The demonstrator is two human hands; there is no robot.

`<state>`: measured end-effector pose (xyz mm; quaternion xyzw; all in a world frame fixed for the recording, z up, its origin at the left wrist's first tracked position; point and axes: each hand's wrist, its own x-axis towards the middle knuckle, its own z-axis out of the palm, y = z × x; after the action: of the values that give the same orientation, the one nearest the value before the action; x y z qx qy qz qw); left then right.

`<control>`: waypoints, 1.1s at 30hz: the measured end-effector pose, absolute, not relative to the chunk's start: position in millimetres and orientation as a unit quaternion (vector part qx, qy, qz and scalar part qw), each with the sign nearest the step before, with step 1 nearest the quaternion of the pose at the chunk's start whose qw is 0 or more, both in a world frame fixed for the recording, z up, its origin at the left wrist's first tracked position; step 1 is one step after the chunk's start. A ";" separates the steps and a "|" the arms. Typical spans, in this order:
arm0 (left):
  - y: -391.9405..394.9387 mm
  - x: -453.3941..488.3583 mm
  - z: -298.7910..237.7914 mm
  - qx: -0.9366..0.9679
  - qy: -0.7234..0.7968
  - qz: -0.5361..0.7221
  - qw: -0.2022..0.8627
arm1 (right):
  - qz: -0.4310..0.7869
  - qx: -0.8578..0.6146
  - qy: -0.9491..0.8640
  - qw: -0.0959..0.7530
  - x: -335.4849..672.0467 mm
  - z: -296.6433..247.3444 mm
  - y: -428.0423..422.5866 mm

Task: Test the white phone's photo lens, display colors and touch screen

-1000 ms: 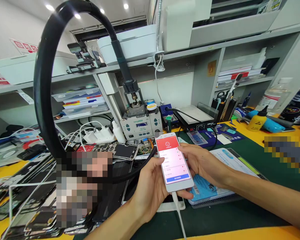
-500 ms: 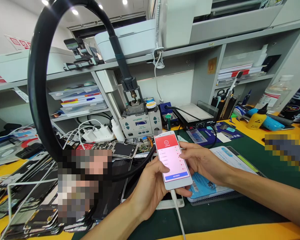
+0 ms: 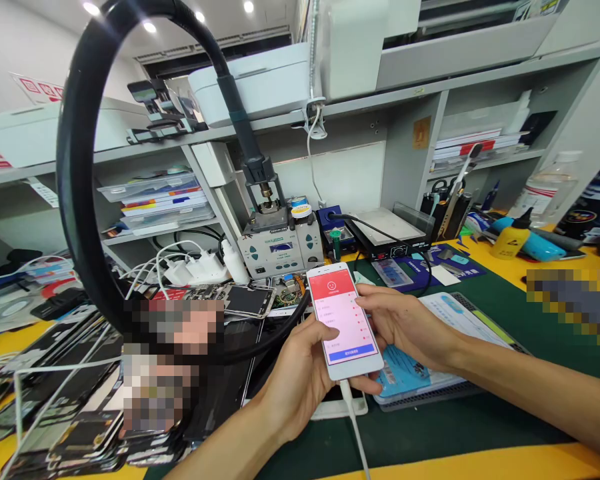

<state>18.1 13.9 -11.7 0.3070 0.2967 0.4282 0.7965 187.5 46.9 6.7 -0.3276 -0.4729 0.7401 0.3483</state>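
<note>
A white smartphone (image 3: 343,320) with a lit screen, red at the top and pink-white below, is held above the green mat (image 3: 430,427). My left hand (image 3: 295,377) cradles it from beneath, thumb resting on its left edge. My right hand (image 3: 405,323) grips the phone's right side, fingers curled against the edge. A white cable (image 3: 354,427) hangs from the phone's bottom toward me.
A thick black hose (image 3: 77,160) loops from the grey rework station (image 3: 280,250). Phone screens and parts (image 3: 55,400) pile at the left. Behind stand a hot plate (image 3: 385,233), a yellow bottle (image 3: 507,240) and shelves. A blue-printed sheet (image 3: 460,327) lies under my right hand.
The phone and both hands have drifted slightly left and up in the view; the grip on the phone is unchanged.
</note>
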 end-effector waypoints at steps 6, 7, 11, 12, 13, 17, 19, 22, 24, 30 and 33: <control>16.2 19.0 -12.8 0.281 0.282 0.422 0.814 | 0.746 -0.323 -0.467 0.349 188.3 5.3 47.8; 16.5 19.0 -12.6 0.281 0.279 0.420 0.817 | 0.747 -0.323 -0.466 0.347 188.4 5.2 47.8; 15.7 18.9 -9.4 0.286 0.275 0.412 0.820 | 0.746 -0.325 -0.466 0.347 188.6 6.7 46.7; 15.4 19.1 -8.3 0.291 0.271 0.413 0.819 | 0.746 -0.326 -0.467 0.346 188.5 7.3 46.3; 15.1 19.3 -7.3 0.296 0.265 0.416 0.818 | 0.745 -0.327 -0.467 0.346 188.3 7.9 45.9; 15.4 19.9 -6.8 0.301 0.259 0.417 0.817 | 0.745 -0.328 -0.468 0.343 187.9 9.1 45.6; 15.6 19.6 -8.4 0.299 0.270 0.411 0.818 | 0.746 -0.326 -0.469 0.341 188.0 8.8 46.2; 15.0 19.1 -10.3 0.299 0.295 0.409 0.810 | 0.745 -0.326 -0.471 0.342 188.5 7.8 47.3; 14.4 19.0 -10.7 0.300 0.308 0.414 0.803 | 0.743 -0.330 -0.472 0.341 189.0 7.3 47.5; 14.6 19.1 -11.8 0.311 0.299 0.427 0.795 | 0.739 -0.334 -0.476 0.340 189.1 8.2 46.6; 14.5 19.2 -11.5 0.331 0.302 0.425 0.787 | 0.740 -0.342 -0.472 0.335 188.3 8.9 47.4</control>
<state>19.2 14.5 -11.5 0.3307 0.3016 0.4247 0.7869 188.3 47.4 8.9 -0.3421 -0.4718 0.7403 0.3352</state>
